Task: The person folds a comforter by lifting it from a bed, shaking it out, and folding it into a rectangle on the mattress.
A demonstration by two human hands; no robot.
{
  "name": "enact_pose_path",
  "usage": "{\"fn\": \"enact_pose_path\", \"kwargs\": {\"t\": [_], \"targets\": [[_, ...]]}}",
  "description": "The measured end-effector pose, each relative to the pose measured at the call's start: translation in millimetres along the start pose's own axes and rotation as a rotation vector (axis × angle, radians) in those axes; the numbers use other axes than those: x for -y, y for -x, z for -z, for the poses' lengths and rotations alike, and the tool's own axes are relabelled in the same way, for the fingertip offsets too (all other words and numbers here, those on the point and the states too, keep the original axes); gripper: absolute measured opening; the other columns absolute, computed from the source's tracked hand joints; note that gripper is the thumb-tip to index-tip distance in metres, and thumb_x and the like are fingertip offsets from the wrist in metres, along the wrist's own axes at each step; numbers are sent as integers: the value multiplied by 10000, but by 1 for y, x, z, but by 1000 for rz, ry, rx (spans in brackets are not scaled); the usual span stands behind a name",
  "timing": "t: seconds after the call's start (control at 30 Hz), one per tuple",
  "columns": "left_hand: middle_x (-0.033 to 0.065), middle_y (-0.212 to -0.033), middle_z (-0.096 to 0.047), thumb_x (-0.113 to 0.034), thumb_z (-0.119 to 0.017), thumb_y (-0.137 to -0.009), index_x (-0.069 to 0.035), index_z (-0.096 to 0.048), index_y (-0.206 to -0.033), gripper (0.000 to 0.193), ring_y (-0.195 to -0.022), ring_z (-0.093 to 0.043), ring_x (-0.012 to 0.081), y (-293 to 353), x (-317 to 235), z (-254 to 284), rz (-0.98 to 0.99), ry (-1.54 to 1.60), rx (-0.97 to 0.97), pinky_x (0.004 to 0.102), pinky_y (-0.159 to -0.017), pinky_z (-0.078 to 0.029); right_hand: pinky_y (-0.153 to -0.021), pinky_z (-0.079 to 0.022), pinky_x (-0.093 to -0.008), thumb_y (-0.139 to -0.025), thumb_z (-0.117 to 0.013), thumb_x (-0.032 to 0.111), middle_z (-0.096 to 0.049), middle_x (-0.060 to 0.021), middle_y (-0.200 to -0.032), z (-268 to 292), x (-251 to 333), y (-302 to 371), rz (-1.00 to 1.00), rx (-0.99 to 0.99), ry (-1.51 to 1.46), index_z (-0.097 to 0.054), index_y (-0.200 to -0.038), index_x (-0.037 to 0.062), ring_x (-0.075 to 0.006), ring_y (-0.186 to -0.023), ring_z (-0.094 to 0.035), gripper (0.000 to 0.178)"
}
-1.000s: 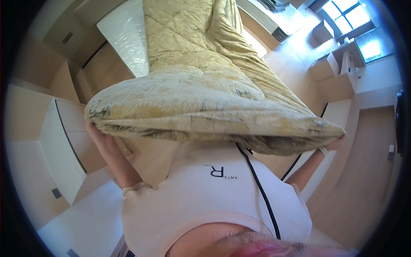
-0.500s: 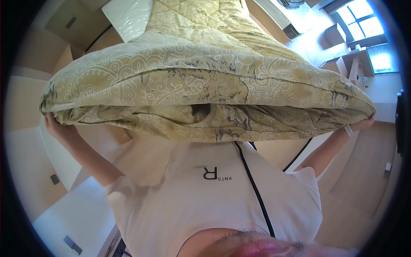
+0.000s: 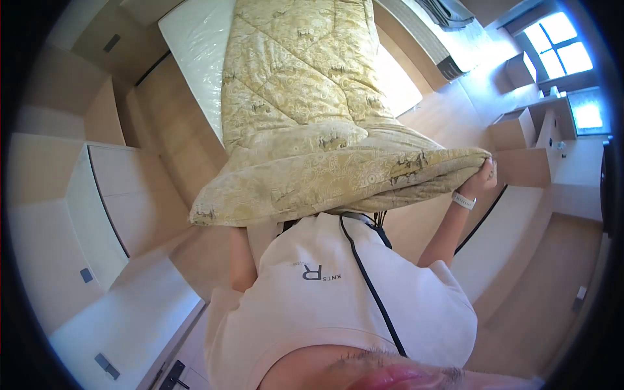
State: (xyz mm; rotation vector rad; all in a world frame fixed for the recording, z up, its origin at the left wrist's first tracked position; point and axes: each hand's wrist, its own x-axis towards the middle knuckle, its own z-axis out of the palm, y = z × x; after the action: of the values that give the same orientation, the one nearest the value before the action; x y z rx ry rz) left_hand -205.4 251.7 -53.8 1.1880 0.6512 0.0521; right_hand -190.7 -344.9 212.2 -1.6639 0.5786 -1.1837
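Observation:
A yellow-gold patterned quilt (image 3: 299,84) stretches from the far bed toward my body, its near end lifted across my front. At its raised right corner, my right hand (image 3: 480,181) is closed on the fabric, with a pale band round the wrist. The quilt's near edge hangs lower on the left and slopes up to the right. My left forearm (image 3: 242,260) passes beneath that lower part. Cloth hides my left hand, so its grip does not show.
Under the quilt lies a plastic-wrapped mattress (image 3: 195,58). A second bed (image 3: 429,39) stands at the far right with folded dark cloth (image 3: 448,12) on it. Wooden cabinets (image 3: 136,195) line the left; a window (image 3: 556,42) and desk (image 3: 520,130) are at the right.
Both arms have come down and closer together. The quilt's near end has dropped, most on the left, showing more of the bed. My left hand has gone out of sight behind the cloth.

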Motion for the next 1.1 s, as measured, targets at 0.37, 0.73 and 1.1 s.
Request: {"fn": "enact_pose_path", "kwargs": {"t": [0.37,0.73,1.1], "targets": [[153,-1292,-532,-47,-709,-814,19,-392,-1395,665,-1053,-582,242,-36,49,-27,89,80,-52,386,-855,-533,-682,-484,-299,-962,-397,191,-620,-56,-826,-31,4,-53,-78,226,-142,-619,-861,4,-149,-731,-588,307],[157,-1242,-564,-66,-669,-847,47,-431,-1356,572,-1003,-597,250,-119,135,78,-12,189,-503,385,-829,-537,-702,-496,-306,-962,-403,196,-630,-72,-849,-1,48,-3,-4,236,-172,-626,-886,-9,-159,-764,-606,312],[214,-1263,-532,-82,-626,-860,73,-449,-1307,505,-1083,-573,274,108,45,183,-355,-70,-658,407,-912,-508,-718,-542,-359,-941,-458,127,-662,-108,-872,95,53,38,596,51,689,-655,-935,-33,-204,-798,-658,254]]}}
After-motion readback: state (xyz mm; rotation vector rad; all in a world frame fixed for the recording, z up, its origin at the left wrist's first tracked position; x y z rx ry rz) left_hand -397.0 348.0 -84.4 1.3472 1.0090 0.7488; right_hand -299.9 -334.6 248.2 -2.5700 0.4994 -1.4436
